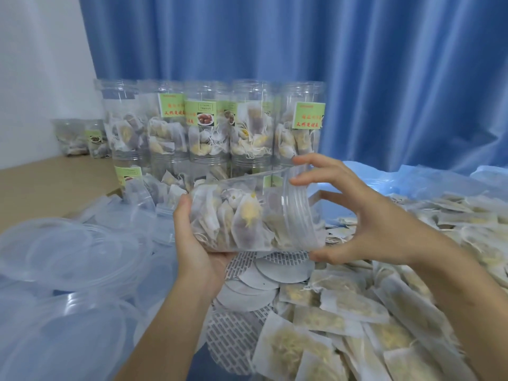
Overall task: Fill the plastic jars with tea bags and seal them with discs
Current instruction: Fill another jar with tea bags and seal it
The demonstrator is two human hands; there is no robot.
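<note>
Mid-frame, the filled plastic jar (247,215) lies nearly on its side, long axis running left to right, mouth toward the right. The left hand (198,243) grips its base from below; the right hand (354,218) curls around the threaded rim. Sealing discs (264,281) lie just beneath, nearer the right hand.

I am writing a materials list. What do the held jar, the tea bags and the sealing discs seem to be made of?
Held jar: clear, smooth plastic; the bags show through its wall.
Tea bags: thin, matte white filter paper, probably; the contents show faintly through.
Sealing discs: thin sheets, grey-white with a printed pattern on some faces; possibly foil liner, but the look leaves this open.
</note>
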